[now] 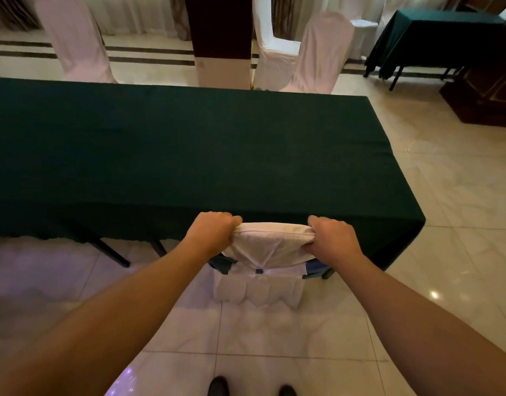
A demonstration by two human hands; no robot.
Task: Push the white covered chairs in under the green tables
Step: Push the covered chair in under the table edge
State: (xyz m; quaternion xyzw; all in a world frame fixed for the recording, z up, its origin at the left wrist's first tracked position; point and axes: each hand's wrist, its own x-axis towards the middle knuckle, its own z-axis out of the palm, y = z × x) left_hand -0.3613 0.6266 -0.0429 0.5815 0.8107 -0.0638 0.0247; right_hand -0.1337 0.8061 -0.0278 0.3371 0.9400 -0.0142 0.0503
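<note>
At the near table edge, your left hand and right hand clamp the white covered chair, nearly tucked under the green table; far chairs remain out.

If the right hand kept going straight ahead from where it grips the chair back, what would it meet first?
Most likely the green table: its near edge and hanging cloth lie directly beyond the right hand, which is shut on the top of the chair. Depth is hard to judge, but the gap looks small.

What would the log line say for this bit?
step: pushing chair in | left hand: gripping chair top | right hand: gripping chair top | chair: at green table edge
</note>
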